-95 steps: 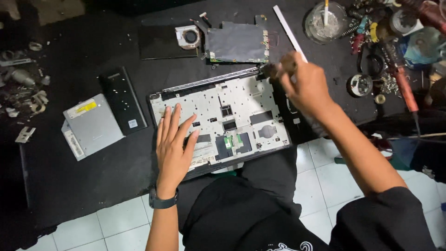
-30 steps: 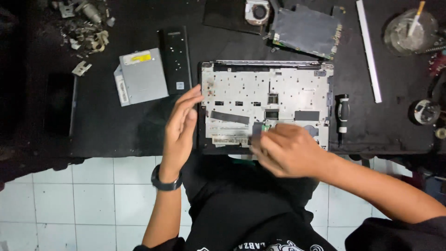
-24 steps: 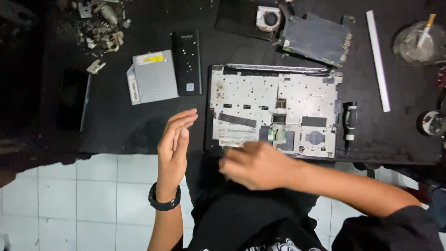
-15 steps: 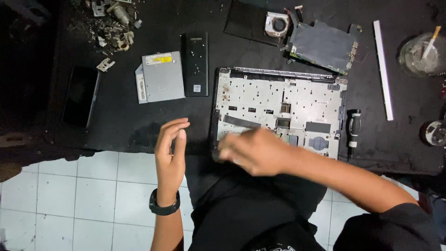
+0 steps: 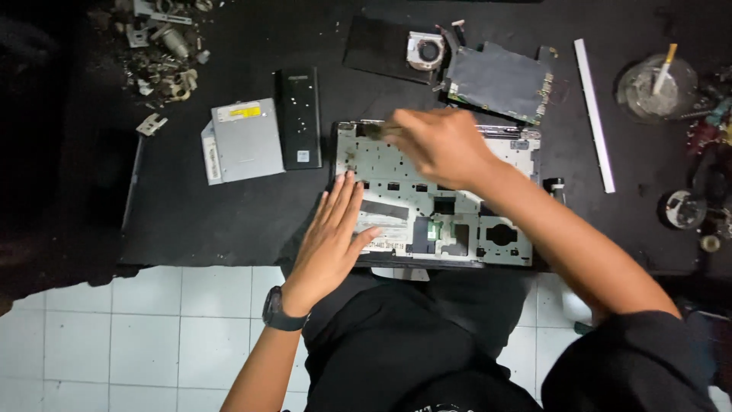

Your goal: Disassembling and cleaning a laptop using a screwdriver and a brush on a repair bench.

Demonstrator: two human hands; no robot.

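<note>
An opened silver laptop chassis [image 5: 488, 229] lies inner side up at the front edge of a black mat. My left hand [image 5: 335, 233], with a dark watch on the wrist, rests flat with fingers spread on the chassis's near left part. My right hand [image 5: 444, 145] reaches over the far edge and grips a small brush [image 5: 375, 131], whose tip touches the far left corner of the chassis. Most of the brush handle is hidden inside my fist.
Left of the chassis lie a grey optical drive [image 5: 244, 140] and a black battery pack [image 5: 299, 116]. Behind it sit a circuit board [image 5: 499, 82] and a fan [image 5: 425, 50]. A white strip [image 5: 593, 114], a glass dish [image 5: 656, 88] and small parts [image 5: 681, 210] are right; scrap bits [image 5: 164, 53] far left.
My right hand moved from the near edge of the chassis up to its far left corner with the brush. My left hand came back down flat onto the chassis.
</note>
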